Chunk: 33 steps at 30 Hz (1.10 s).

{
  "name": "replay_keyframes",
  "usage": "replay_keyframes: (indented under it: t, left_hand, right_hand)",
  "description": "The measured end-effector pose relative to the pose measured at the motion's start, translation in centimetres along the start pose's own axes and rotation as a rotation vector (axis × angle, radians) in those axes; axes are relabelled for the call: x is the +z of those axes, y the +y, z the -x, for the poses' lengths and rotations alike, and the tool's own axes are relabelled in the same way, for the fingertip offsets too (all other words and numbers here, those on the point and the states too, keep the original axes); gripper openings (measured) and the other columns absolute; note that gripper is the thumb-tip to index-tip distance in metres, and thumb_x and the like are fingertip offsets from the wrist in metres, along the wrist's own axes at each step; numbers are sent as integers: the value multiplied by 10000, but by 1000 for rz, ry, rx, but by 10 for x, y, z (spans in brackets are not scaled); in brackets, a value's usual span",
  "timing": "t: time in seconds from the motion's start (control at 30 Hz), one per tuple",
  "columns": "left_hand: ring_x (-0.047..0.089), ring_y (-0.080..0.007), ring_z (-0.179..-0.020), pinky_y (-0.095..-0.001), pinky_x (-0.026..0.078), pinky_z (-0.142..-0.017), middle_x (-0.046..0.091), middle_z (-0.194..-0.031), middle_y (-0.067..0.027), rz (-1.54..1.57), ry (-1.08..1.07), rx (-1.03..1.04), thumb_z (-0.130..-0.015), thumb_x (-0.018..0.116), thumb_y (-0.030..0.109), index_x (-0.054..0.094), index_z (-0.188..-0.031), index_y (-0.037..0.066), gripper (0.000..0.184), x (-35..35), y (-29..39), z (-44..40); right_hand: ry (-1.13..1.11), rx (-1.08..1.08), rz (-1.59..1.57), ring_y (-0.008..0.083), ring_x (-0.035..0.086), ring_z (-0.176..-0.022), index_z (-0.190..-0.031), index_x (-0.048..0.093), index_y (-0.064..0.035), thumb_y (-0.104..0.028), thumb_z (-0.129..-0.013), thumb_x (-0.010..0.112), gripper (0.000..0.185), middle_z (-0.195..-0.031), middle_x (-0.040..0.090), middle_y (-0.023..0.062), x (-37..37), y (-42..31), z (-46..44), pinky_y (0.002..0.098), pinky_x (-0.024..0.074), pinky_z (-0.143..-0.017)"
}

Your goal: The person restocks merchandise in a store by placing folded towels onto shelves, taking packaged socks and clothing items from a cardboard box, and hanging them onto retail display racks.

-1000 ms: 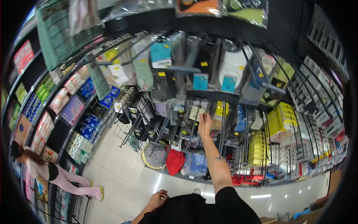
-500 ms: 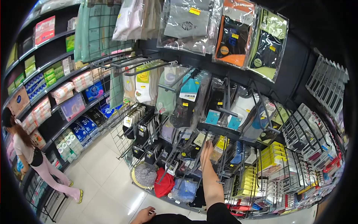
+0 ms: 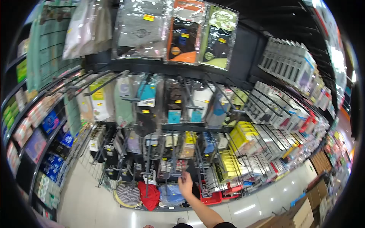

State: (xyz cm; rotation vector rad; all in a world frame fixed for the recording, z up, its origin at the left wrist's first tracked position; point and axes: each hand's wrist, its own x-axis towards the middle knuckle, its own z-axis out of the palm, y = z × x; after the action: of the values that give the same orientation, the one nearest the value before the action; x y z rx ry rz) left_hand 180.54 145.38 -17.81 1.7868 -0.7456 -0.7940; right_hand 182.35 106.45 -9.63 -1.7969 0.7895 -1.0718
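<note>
My right hand (image 3: 185, 184) reaches forward at the lower middle, by the lowest row of hanging packs. Its fingers are bent close to a small pack (image 3: 181, 165) on a hook; whether they grip it is too blurred to tell. Just below and left of this hand lies a blue cloth item (image 3: 172, 194) in clear wrap. Only the fingertips of my left hand (image 3: 148, 226) show at the bottom edge. Packs of socks (image 3: 145, 99) hang on hooks above.
A red hat (image 3: 148, 195) and a checked hat (image 3: 128, 193) sit low on the rack. Metal hooks stick out all round. A red basket (image 3: 211, 198) stands right of my hand, cardboard boxes (image 3: 303, 216) at the lower right.
My right hand has moved down from the middle row to the lowest hooks. My left hand has dropped almost out of view. The view has turned right, and the other person is out of it.
</note>
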Motion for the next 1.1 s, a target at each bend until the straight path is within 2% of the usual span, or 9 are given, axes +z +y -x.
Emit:
replay_keyframes:
  t: [0.07, 0.17, 0.2, 0.47, 0.5, 0.73, 0.9, 0.97, 1.1]
  left_hand:
    - [642, -189, -774, -324, 533, -684, 654, -876, -120, 80, -140, -5, -853, 564, -12, 553, -1103, -8, 250, 2, -40, -11]
    - [642, -183, -779, -322, 538, -676, 644, -880, -119, -50, -302, 13, -857, 581, 11, 564, -1102, -2, 246, -8, -32, -31]
    - [638, -176, -778, -316, 534, -665, 640, -885, -113, -68, -313, 121, -854, 604, 39, 580, -1096, 16, 245, -6, -40, -41]
    - [635, -206, -826, -321, 525, -726, 648, -964, -129, -194, -510, 218, -870, 603, 51, 580, -1141, 28, 274, 39, 46, -94]
    - [664, -202, -826, -324, 536, -731, 679, -942, -117, -184, -577, 214, -872, 640, 123, 605, -1112, 38, 257, 56, 40, -99]
    - [692, -178, -799, -307, 546, -712, 703, -863, -104, -284, -715, 148, -879, 702, 217, 631, -1001, 28, 235, 175, 99, -65]
    - [645, -115, -723, -274, 519, -663, 673, -775, -67, -326, -745, 223, -863, 713, 144, 623, -970, 18, 189, 262, 132, -57]
    - [689, -176, -761, -304, 541, -693, 689, -828, -100, -361, -791, 213, -872, 703, 166, 614, -967, 12, 201, 295, 154, -56]
    - [669, -147, -737, -291, 533, -684, 686, -824, -85, -376, -910, 234, -876, 688, 133, 614, -966, 11, 169, 357, 177, -59]
  right_hand:
    - [18, -89, 169, 126, 623, -764, -1120, 554, -14, -39, -858, 638, 277, -890, 655, 88, -25, -12, 51, 282, 505, -683]
    - [-51, 116, 168, 142, 630, -687, -1074, 587, -16, -111, -887, 660, 222, -844, 684, 116, -56, 0, 127, 271, 507, -658]
    - [-78, 268, 150, 239, 693, -760, -989, 628, -20, -170, -874, 667, 193, -830, 689, 145, -64, 6, 151, 340, 535, -696]
    - [-565, 304, 111, 200, 654, -717, -1015, 645, -39, -262, -928, 630, 239, -837, 689, 102, -110, 8, 269, 317, 513, -671]
    - [-641, 270, 91, 215, 658, -720, -1015, 645, -40, -260, -930, 628, 236, -842, 690, 106, -118, 9, 275, 326, 514, -675]
    - [-463, 347, 87, 251, 656, -683, -1003, 664, -63, -277, -926, 627, 231, -798, 687, 122, -219, 26, 288, 338, 508, -640]
    - [-334, 377, 97, 262, 671, -724, -995, 661, -46, -294, -920, 636, 260, -811, 687, 146, -301, 50, 298, 346, 517, -657]
    - [-288, 362, 153, 287, 678, -751, -986, 657, -42, -292, -915, 639, 261, -828, 689, 150, -336, 52, 295, 362, 526, -675]
    - [-159, 384, 162, 302, 679, -770, -981, 655, -43, -287, -911, 641, 255, -836, 689, 147, -399, 51, 297, 372, 535, -693]
